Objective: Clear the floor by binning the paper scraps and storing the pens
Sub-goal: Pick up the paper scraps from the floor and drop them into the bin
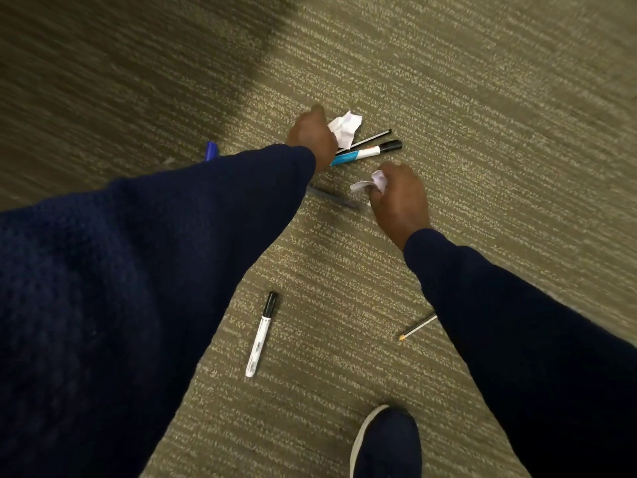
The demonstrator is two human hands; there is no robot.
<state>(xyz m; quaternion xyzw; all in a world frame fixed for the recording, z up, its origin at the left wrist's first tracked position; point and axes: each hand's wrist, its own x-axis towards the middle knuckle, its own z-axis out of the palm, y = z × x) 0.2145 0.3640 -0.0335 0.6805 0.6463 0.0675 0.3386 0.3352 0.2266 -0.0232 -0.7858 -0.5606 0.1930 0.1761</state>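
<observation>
Left hand (312,134) closed around crumpled paper (344,127); right hand (400,198) pinching smaller scrap (370,182); markers scattered across carpet (482,98).

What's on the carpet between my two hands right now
In the head view, between the left hand and right hand lie a blue-and-white marker and a thin black pen.

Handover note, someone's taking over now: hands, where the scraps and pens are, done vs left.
Left hand: closed on a crumpled paper scrap.
Right hand: closed on a smaller scrap.
On the carpet: blue-barrel marker, thin black pen, dark pen, white marker, thin pen, a blue item.
Done: both scraps in hand. Left: bin scraps, store all pens. No bin in view.
</observation>
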